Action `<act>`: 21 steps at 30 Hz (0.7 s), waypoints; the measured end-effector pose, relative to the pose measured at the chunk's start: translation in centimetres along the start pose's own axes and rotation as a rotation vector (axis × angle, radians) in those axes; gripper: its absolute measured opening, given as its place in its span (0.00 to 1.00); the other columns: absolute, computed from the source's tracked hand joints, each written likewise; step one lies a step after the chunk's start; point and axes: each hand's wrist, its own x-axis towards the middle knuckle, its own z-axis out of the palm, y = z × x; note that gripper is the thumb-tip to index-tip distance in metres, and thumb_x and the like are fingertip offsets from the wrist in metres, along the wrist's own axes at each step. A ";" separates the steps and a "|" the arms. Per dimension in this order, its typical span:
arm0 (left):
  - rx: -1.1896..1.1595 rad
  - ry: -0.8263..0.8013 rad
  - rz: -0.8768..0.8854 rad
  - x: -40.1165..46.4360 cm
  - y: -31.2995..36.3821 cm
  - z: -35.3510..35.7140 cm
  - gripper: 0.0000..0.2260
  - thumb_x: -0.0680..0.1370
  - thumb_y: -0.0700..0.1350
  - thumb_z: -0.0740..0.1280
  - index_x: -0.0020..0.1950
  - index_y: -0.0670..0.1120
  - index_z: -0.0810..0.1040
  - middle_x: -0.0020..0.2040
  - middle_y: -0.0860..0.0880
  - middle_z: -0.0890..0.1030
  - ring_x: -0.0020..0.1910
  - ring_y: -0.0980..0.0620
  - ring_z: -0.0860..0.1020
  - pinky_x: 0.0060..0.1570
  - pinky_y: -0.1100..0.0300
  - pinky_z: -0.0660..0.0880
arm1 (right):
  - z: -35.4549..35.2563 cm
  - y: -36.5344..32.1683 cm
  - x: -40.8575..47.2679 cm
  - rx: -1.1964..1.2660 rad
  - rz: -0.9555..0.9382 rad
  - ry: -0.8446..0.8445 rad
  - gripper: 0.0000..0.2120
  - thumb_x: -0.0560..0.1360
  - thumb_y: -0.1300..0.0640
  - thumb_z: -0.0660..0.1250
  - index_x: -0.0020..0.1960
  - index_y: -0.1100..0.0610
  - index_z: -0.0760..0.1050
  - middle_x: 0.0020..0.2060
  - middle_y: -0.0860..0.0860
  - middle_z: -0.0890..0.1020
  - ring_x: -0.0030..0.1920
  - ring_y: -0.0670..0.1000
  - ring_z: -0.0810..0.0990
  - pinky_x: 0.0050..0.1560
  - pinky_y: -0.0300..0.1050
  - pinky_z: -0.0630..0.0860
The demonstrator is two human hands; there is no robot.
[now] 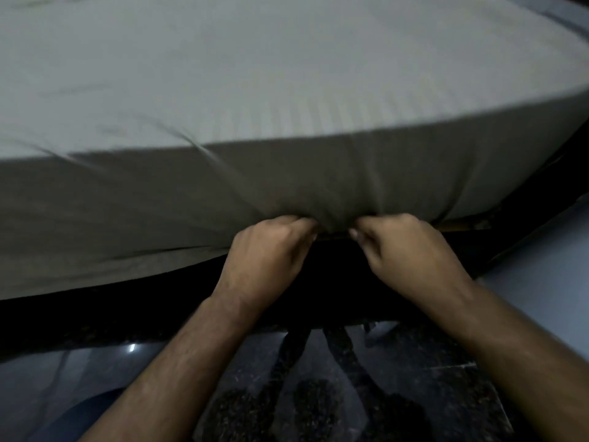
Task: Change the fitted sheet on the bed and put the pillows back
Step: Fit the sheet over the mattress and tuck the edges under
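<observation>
My forearms reach out over the dark speckled floor (pixel 414 393) toward the near side of the bed. My left hand (pixel 267 250) and my right hand (pixel 404 247) sit close together at the bottom edge of the mattress, each with fingers curled and pinching the hem of the grey fitted sheet (pixel 287 90), just above the dark bed frame (pixel 159 317). The sheet already covers the top and hangs down the near side, with creases fanning up and left from my grip. It looks light, soft and limp, with a faint woven stripe, so I judge it will stretch and bunch rather than hold shape, and may slip back out unless the hem goes well under. The hem between my hands is the best hold. No pillows are in view
</observation>
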 end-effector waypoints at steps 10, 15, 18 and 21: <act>-0.105 0.443 -0.410 -4.7 -5.2 -5.8 0.09 0.81 0.49 0.69 0.44 0.47 0.82 0.37 0.51 0.80 0.35 0.50 0.79 0.36 0.49 0.76 | 1.4 -8.3 4.3 -0.086 -0.342 0.714 0.24 0.82 0.41 0.64 0.72 0.54 0.74 0.59 0.54 0.80 0.56 0.56 0.76 0.52 0.55 0.72; -0.282 0.493 -0.508 -3.7 -5.6 -6.0 0.14 0.81 0.52 0.69 0.40 0.46 0.82 0.29 0.51 0.78 0.29 0.56 0.76 0.34 0.53 0.74 | 2.2 -9.4 6.1 -0.125 -0.346 0.842 0.10 0.81 0.45 0.68 0.50 0.50 0.82 0.50 0.49 0.83 0.48 0.56 0.78 0.46 0.52 0.69; -0.392 0.510 -0.536 -1.6 -4.2 -5.6 0.14 0.78 0.53 0.73 0.38 0.45 0.83 0.29 0.53 0.80 0.28 0.61 0.76 0.32 0.62 0.71 | 2.0 -10.3 6.5 -0.144 -0.305 0.851 0.13 0.82 0.51 0.68 0.39 0.52 0.76 0.37 0.50 0.80 0.38 0.58 0.77 0.38 0.53 0.67; -0.499 0.556 -0.620 0.2 -3.1 -4.9 0.17 0.75 0.56 0.75 0.33 0.46 0.80 0.25 0.56 0.76 0.25 0.65 0.72 0.30 0.71 0.64 | 2.1 -10.6 6.7 -0.115 -0.287 0.826 0.09 0.81 0.55 0.68 0.42 0.52 0.78 0.36 0.52 0.78 0.37 0.58 0.76 0.38 0.54 0.66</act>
